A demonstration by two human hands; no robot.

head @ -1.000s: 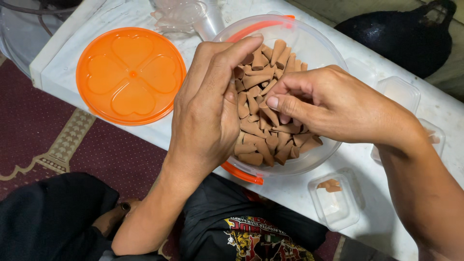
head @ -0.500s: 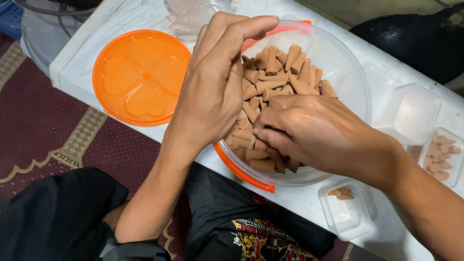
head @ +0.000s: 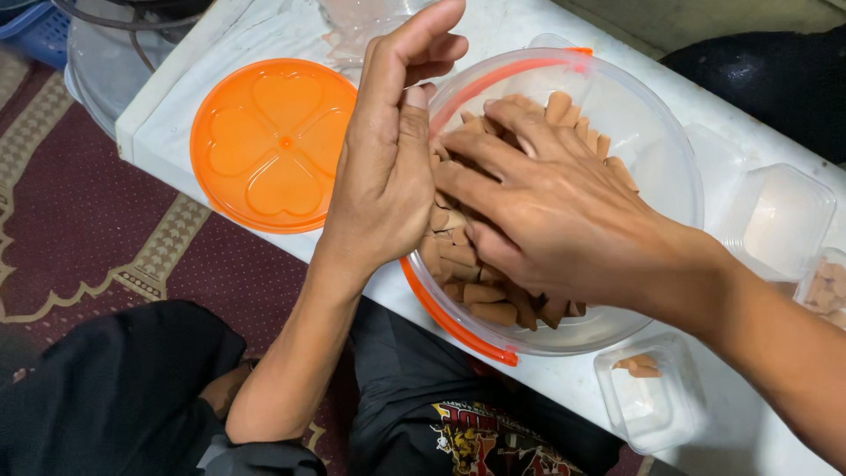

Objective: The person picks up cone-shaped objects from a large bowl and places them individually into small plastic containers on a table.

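A large round clear tub with an orange rim stands on the white table, holding several brown stick-shaped snacks. My left hand stands on edge at the tub's left rim, its fingers stretched upward and its palm turned toward the snacks. My right hand lies flat inside the tub on top of the snacks, fingers spread and pointing toward my left palm. I cannot see whether any snacks are under either palm.
An orange lid with a clover pattern lies left of the tub. Small clear boxes sit at the right and front right, the latter with a few snacks. The white table ends over a patterned maroon carpet. A black bag lies at the back right.
My right hand has opened out flat and slid left across the snacks toward my left palm. My left hand has straightened its fingers upward at the rim.
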